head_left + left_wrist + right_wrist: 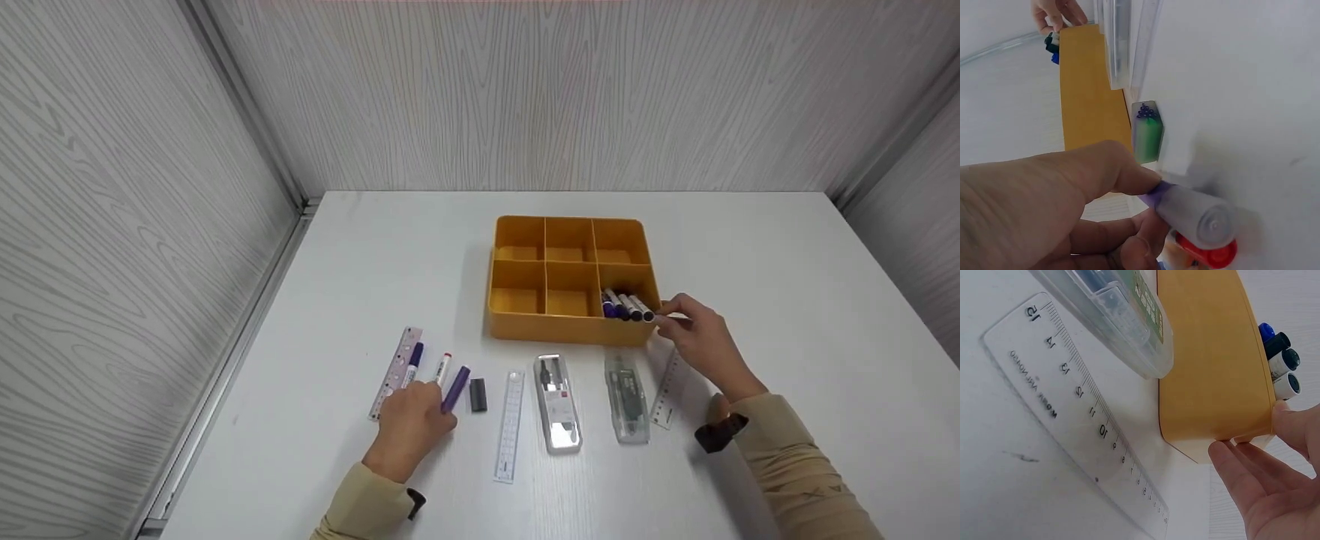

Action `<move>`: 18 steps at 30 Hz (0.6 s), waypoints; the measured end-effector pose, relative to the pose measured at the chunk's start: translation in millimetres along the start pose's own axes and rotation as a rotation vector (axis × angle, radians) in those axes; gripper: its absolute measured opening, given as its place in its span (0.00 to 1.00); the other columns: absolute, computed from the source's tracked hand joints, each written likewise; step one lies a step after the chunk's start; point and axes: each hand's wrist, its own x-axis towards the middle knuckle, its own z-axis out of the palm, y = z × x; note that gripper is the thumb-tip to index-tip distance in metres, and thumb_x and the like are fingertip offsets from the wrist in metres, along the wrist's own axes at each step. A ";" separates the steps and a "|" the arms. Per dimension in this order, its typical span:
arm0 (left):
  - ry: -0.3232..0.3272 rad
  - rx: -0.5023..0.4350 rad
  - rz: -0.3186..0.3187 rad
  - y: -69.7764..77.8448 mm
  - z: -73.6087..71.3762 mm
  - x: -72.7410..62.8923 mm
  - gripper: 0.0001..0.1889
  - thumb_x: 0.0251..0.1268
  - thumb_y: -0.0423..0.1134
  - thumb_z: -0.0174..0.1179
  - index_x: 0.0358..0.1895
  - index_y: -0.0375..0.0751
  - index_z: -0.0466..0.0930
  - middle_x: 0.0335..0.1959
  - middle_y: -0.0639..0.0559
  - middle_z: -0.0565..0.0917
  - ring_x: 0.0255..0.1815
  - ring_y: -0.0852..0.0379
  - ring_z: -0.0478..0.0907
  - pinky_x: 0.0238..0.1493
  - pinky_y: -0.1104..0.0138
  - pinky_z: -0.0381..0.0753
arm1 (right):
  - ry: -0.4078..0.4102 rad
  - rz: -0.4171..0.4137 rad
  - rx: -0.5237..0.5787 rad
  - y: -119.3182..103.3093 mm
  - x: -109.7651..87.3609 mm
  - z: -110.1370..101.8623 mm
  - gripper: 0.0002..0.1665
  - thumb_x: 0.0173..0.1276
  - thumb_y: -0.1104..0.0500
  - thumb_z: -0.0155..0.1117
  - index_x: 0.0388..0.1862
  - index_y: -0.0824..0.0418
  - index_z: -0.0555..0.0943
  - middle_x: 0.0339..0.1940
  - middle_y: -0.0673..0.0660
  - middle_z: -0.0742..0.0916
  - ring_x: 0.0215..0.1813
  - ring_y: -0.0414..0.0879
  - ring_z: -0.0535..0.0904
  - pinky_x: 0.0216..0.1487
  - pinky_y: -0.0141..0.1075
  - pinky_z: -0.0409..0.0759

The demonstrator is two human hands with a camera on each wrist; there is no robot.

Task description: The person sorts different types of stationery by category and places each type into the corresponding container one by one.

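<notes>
My left hand [411, 429] pinches a purple marker [456, 388] between thumb and fingers, low over the table. Beside it lie a white marker with a red end [444, 366] and a white marker with a dark blue cap [414, 355], both partly hidden by the hand. At the right front corner of a yellow compartment box [562, 328], my right hand [701, 341] grips the wall, thumb at the rim and fingers against the outside. Several markers [628, 306] lean in the box's front right compartment.
Left of the left hand lies a pink patterned ruler [396, 371]. A dark eraser [478, 395], a clear ruler [510, 427], a compass set case [559, 405], another clear case [628, 401] and a second clear ruler [666, 394] lie in front of the box.
</notes>
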 end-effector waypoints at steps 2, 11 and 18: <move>0.011 -0.016 0.008 0.4 -3.7 0.0 0.09 0.56 0.37 0.69 0.27 0.38 0.79 0.17 0.52 0.74 0.19 0.57 0.69 0.21 0.68 0.64 | 0.008 -0.015 -0.001 0.3 -0.1 0.0 0.10 0.76 0.57 0.56 0.49 0.61 0.76 0.64 0.66 0.79 0.57 0.61 0.83 0.57 0.54 0.81; 0.085 -0.097 0.065 12.6 -22.6 4.3 0.08 0.59 0.39 0.68 0.35 0.38 0.82 0.24 0.51 0.79 0.24 0.57 0.72 0.26 0.69 0.72 | 0.009 -0.015 -0.002 0.9 0.1 -0.1 0.10 0.76 0.57 0.57 0.49 0.61 0.75 0.62 0.65 0.80 0.57 0.61 0.84 0.56 0.53 0.81; 0.091 -0.142 0.099 29.5 -35.6 11.6 0.08 0.62 0.39 0.67 0.39 0.39 0.81 0.29 0.51 0.79 0.30 0.57 0.73 0.31 0.69 0.76 | -0.010 0.018 0.016 -2.1 -0.5 -1.3 0.10 0.77 0.57 0.56 0.50 0.61 0.75 0.65 0.65 0.78 0.60 0.61 0.82 0.58 0.54 0.80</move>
